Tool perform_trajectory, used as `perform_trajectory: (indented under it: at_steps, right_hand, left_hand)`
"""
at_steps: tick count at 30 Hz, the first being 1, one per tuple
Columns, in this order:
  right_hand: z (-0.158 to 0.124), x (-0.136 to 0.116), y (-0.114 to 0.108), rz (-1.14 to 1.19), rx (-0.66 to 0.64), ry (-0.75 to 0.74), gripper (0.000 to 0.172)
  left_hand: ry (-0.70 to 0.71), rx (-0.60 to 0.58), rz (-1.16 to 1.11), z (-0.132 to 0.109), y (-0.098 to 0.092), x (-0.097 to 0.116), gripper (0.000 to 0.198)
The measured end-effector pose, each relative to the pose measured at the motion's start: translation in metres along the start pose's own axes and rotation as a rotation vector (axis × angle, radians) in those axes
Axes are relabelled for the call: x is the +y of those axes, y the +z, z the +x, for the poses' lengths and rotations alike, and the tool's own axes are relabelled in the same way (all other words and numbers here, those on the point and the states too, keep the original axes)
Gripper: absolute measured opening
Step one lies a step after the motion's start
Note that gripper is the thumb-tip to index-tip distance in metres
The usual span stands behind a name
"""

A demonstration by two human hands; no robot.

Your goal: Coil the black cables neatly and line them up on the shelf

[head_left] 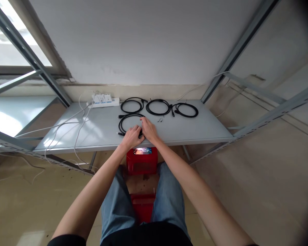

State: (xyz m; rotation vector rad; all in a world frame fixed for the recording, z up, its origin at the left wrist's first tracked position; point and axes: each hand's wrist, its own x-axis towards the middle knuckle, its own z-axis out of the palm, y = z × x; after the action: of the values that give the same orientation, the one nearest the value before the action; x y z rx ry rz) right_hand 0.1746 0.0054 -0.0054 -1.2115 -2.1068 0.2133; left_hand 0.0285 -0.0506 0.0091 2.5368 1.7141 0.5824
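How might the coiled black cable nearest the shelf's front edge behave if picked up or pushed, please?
The coiled black cable would probably flex yet keep some curve, since its thin strands hold rounded loops. Its plug ends may dangle, as they stick out from the coil. Flat on the shelf, it would likely slide, not roll.

The shelf (192, 131) bears a power strip (113, 102) and three cables (157, 113) along its back edge, another cable (121, 125) and ties (161, 119) farther forward.
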Motion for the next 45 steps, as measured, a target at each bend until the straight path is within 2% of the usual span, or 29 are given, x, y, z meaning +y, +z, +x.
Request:
perform_trajectory:
  at_steps: [4,9,13,17,22,26,31,39,45]
  right_hand:
    - [0.0,0.0,0.0,-0.017,-0.009,-0.005,0.042]
    - [-0.001,0.0,0.003,0.01,0.033,-0.059,0.04]
    - [-0.001,0.001,0.003,0.049,0.117,-0.053,0.039]
    - [-0.001,-0.001,0.0,0.072,0.178,-0.1,0.036]
    - [-0.005,-0.002,-0.003,0.053,0.071,-0.196,0.03]
    - [-0.006,-0.002,-0.001,0.037,0.019,-0.2,0.029]
    - [-0.004,-0.001,0.001,0.157,-0.113,-0.179,0.028]
    - [-0.004,0.002,0.003,0.294,-0.08,-0.191,0.026]
    - [-0.004,0.0,0.0,0.267,-0.106,-0.219,0.031]
  left_hand:
    - [0.035,-0.017,0.102,-0.001,0.0,-0.004,0.024]
    - [0.072,-0.105,0.131,0.002,-0.004,-0.011,0.026]
    - [-0.004,-0.138,0.142,0.001,-0.005,-0.008,0.032]
    - [-0.069,-0.106,0.135,-0.003,-0.004,-0.004,0.034]
    - [-0.089,-0.12,0.104,-0.007,-0.003,-0.003,0.032]
    - [-0.179,-0.129,0.115,-0.008,-0.002,-0.002,0.039]
    - [-0.244,-0.124,0.134,-0.007,-0.004,0.001,0.038]
    - [-0.325,-0.107,0.092,-0.004,-0.011,0.002,0.033]
    - [-0.276,-0.1,0.073,-0.005,-0.008,-0.005,0.03]
